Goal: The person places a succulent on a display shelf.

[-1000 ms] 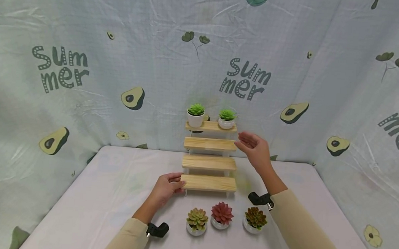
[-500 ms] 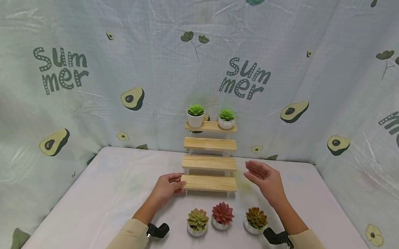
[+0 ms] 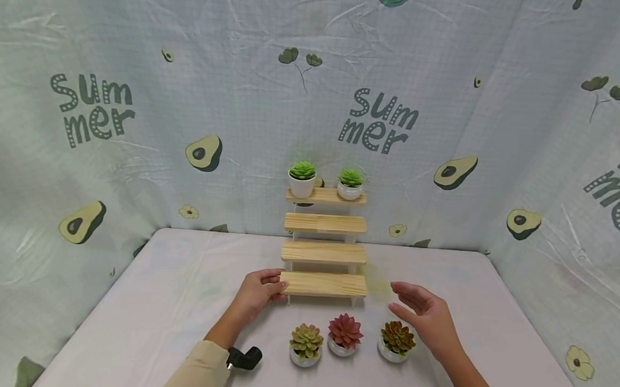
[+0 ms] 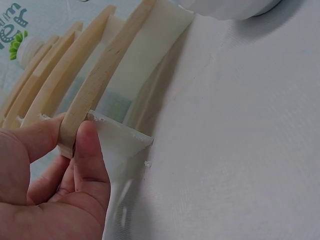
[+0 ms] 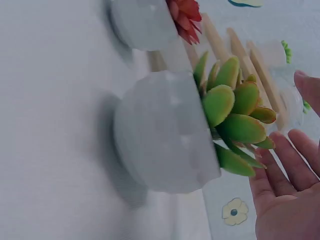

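Note:
My left hand pinches the left end of the lowest wooden step of a four-tier display stand; the left wrist view shows thumb and fingers on the board's end. My right hand hovers just behind and right of a brown-green potted succulent, fingers loosely bent and holding nothing. In the right wrist view that succulent's white pot stands between the camera and the stand, its leaves close to my fingers. A red potted succulent and a yellow-green one stand left of it.
On the stand's top step sit two bright green succulents, one in a taller white pot and one in a rounder pot. The white-covered table ends at a printed cloth backdrop.
My right hand has come down and toward me from beside the upper steps to the brown-green succulent. My left hand keeps its grip on the lowest step.

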Motion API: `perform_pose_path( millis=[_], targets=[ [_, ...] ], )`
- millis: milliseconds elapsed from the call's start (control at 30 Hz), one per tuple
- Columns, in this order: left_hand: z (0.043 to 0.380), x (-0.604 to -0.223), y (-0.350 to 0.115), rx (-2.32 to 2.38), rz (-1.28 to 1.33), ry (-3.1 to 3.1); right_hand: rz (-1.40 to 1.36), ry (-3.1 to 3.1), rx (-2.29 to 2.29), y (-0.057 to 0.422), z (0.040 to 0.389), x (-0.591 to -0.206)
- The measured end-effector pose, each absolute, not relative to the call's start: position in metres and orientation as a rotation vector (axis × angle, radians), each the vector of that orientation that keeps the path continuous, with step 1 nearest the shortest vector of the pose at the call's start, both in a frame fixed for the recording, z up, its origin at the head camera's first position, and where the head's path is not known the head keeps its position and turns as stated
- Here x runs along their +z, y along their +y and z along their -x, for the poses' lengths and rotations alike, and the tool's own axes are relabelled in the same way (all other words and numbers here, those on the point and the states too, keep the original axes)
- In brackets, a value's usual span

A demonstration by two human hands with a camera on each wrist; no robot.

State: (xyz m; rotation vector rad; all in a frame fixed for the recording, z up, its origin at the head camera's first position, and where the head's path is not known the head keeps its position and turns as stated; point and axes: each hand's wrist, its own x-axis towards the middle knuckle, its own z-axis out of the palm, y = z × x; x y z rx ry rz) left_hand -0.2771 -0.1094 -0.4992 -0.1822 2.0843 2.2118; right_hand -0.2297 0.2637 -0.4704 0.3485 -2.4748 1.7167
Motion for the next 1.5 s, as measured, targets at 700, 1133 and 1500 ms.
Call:
perform_pose_path(
  millis=[700,1133,1500],
  targets=[
    [0.276,-0.498,-0.109,2.210,0.207,2.076,-0.155,-2.666,1.812,0.269,0.197,-0.498],
    [0.276,-0.498,-0.109,2.214,0.179,2.075,-0.186,-2.709,1.924,0.275,0.190,-0.504],
    [0.278,-0.501,-0.109,2.225,0.191,2.066,-0.137,-2.745,1.892,0.276,0.190,-0.510]
  ],
)
